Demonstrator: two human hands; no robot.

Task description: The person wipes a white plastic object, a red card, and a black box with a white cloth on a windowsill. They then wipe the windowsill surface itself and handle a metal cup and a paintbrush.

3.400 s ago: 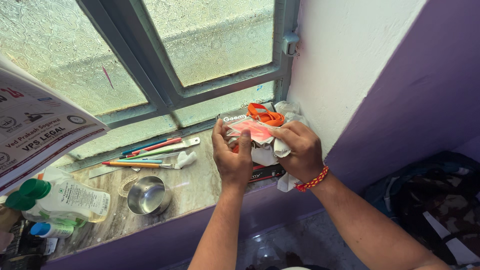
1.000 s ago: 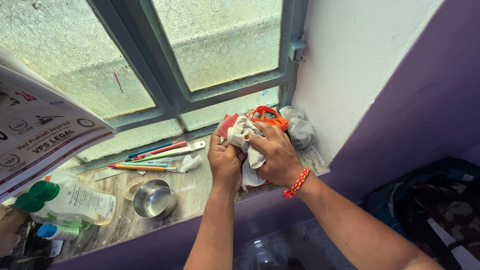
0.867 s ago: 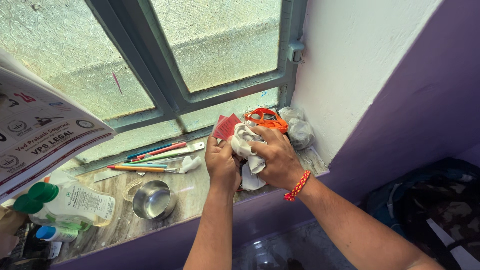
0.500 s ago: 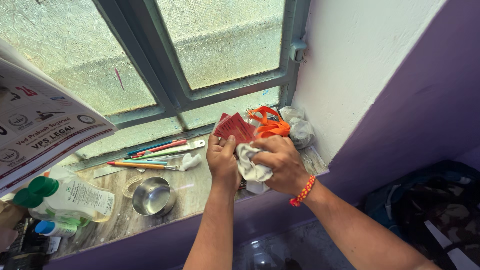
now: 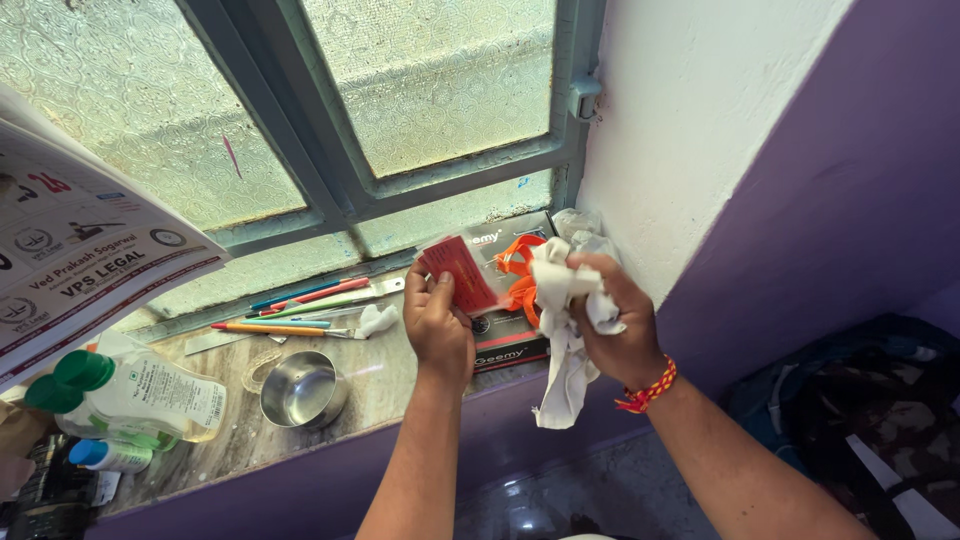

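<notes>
- Two hands up at the window sill [image 5: 400,375], both busy.
- Your left hand [image 5: 440,325]: grip clamped on a small red card [image 5: 458,272], thumb and fingers at its lower edge. Card held above the sill; long axis tilts up and to the left, face toward you.
- Your right hand [image 5: 615,320]: grip closed around a crumpled white cloth [image 5: 560,340]; its loose end hangs down past the sill edge.
- Orange scissors [image 5: 518,268] lie on a flat black package [image 5: 505,340] just behind both hands.
- Steel bowl [image 5: 302,390] and pencils [image 5: 290,315] sit to the left, well apart.
</notes>
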